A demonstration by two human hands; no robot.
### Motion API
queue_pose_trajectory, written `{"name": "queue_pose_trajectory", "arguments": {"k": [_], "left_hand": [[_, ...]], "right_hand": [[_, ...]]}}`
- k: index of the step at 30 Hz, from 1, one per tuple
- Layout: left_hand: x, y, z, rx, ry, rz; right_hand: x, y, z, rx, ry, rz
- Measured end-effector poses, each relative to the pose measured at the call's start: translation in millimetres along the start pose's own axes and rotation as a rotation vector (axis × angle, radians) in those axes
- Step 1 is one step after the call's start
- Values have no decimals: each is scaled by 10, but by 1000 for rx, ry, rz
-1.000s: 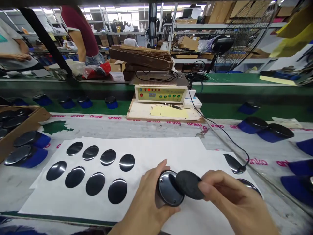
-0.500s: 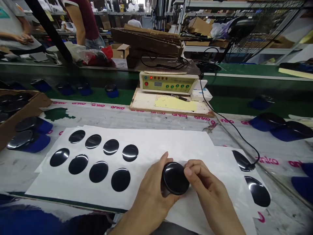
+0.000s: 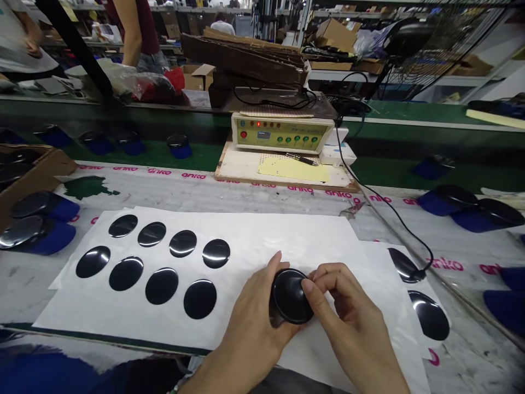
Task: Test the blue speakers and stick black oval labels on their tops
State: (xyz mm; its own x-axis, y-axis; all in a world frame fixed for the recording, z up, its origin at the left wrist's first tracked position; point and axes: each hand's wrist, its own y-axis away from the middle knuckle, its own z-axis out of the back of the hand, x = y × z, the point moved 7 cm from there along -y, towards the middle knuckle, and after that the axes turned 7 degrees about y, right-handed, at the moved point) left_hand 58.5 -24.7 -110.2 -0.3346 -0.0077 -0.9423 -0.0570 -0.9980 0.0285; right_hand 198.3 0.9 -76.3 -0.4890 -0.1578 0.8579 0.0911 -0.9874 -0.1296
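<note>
My left hand (image 3: 256, 323) is wrapped around the side of a round piece with a glossy black top (image 3: 292, 296), held tilted toward me over a white sheet (image 3: 262, 230). My right hand (image 3: 348, 317) grips the right edge of this piece, its thumb lying on the black top near the rim and the other fingers curled behind. The piece's lower body is mostly hidden by my left hand. Left of my hands, several flat black discs (image 3: 199, 299) lie on the sheet in two rows.
Blue pieces with black tops (image 3: 45, 205) stand at the left, and more (image 3: 447, 198) at the right. A cardboard box (image 3: 45, 169) sits far left. Behind the sheet is a control box (image 3: 283, 133) with buttons. A black cable (image 3: 388, 205) runs down to the right-hand discs. People stand beyond.
My right thumb has slid slightly left, further onto the black top. My left hand keeps its hold, and the view has shifted a little.
</note>
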Motion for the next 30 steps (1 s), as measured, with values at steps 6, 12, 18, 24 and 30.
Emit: {"name": "queue_pose_trajectory", "arguments": {"k": [6, 12, 18, 24, 30], "left_hand": [[7, -3, -14, -7, 3, -14], [6, -12, -2, -1, 1, 1], [0, 10, -6, 4, -38, -9], [-82, 13, -13, 19, -174, -162], [-264, 146, -98, -36, -426, -331]], "right_hand": [[25, 14, 6, -19, 41, 58], [81, 14, 19, -49, 109, 116], [144, 16, 25, -38, 204, 135], [176, -108, 73, 27, 585, 138], [-226, -210, 619, -32, 856, 142]]}}
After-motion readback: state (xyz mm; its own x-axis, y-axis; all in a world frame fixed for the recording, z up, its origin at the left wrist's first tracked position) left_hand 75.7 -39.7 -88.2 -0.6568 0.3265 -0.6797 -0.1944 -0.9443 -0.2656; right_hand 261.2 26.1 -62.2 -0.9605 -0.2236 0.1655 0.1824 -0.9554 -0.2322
